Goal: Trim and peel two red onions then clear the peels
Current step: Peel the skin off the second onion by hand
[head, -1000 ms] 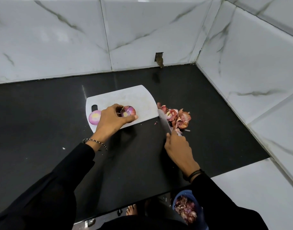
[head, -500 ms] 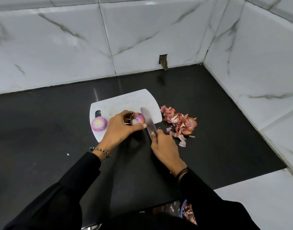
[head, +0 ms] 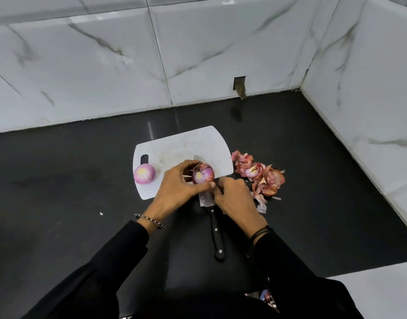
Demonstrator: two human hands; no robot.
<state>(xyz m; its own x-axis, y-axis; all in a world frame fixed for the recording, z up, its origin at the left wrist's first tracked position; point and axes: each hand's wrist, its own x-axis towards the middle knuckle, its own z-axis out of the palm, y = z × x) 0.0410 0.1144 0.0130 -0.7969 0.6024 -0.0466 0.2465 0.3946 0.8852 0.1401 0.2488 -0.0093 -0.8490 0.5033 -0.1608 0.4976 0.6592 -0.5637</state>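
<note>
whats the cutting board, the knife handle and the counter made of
Cutting board: likely plastic, matte white, thin, with a moulded grip slot.
Knife handle: black, plastic or wood, cannot tell; pale rivets show.
Counter: dark polished stone, perhaps granite; it faintly reflects the wall.

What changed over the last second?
The right hand brought the knife from the peels to the board, laid it down and let go, then moved to the onion the left hand holds. Left grip, peeled onion, peels unchanged.
</note>
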